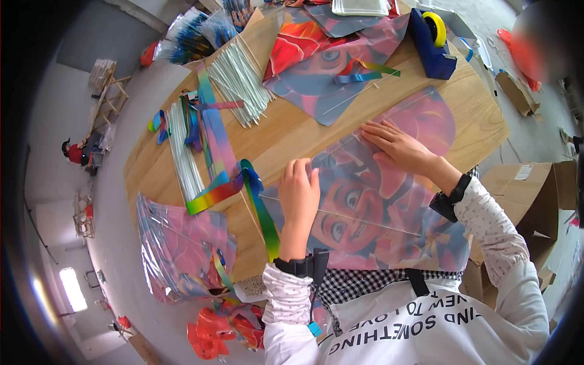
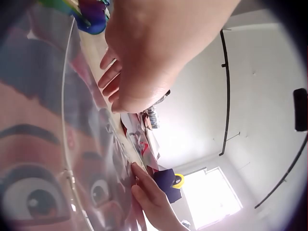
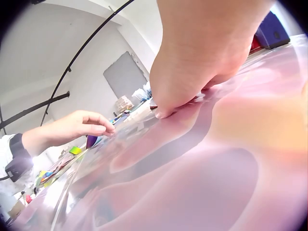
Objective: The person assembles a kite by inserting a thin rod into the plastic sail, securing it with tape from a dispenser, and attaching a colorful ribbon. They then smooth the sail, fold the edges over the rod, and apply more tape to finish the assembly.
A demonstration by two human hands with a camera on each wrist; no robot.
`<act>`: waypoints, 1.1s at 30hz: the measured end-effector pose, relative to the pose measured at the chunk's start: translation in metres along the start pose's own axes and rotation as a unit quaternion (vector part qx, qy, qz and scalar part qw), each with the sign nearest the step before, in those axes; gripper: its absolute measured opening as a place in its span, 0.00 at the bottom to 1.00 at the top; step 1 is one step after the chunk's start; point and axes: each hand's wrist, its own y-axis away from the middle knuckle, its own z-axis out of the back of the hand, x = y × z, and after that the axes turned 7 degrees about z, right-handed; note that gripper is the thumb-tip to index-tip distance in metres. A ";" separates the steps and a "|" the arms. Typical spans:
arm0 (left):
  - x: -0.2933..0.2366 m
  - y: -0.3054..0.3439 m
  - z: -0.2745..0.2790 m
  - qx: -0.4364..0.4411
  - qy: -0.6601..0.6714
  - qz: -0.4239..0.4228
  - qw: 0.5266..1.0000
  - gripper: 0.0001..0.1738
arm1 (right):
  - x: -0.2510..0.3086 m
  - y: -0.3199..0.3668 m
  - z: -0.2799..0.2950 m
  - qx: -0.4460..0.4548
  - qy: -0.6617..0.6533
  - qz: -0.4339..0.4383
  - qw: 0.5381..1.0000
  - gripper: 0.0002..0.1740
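A thin kite sheet (image 1: 401, 243) printed with a cartoon face lies face up before me, with slim rods (image 1: 371, 225) across it. My right hand (image 1: 398, 146) rests on its upper part, fingers extended along a rod near the far edge. In the right wrist view its thumb touches the glossy film (image 3: 192, 168). At the kite's left corner is my left hand (image 1: 298, 191), its fingers loosely bent and nothing visible between them. The left wrist view shows those fingers (image 2: 109, 77) spread beside the sheet. A rainbow ribbon (image 1: 258, 207) lies just left of that hand.
Bundles of white rods (image 1: 240, 82) and more ribbons (image 1: 210, 121) lie at the table's left. Another kite (image 1: 328, 73) and a blue tape dispenser (image 1: 432, 45) are at the far side. Plastic-wrapped kites (image 1: 182, 249) overhang the left edge. A cardboard box (image 1: 517, 188) stands at the right.
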 end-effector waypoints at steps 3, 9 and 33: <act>-0.007 -0.021 -0.018 0.012 0.019 -0.011 1.000 0.19 | 0.005 0.003 0.004 0.011 0.000 0.000 1.000 0.36; -0.024 -0.037 -0.033 0.047 0.020 0.023 0.998 0.18 | 0.007 0.012 0.007 -0.009 0.008 0.003 1.000 0.36; -0.015 -0.038 -0.038 0.095 0.118 0.052 0.987 0.15 | -0.184 0.025 0.164 -0.435 -0.346 -0.504 0.661 0.20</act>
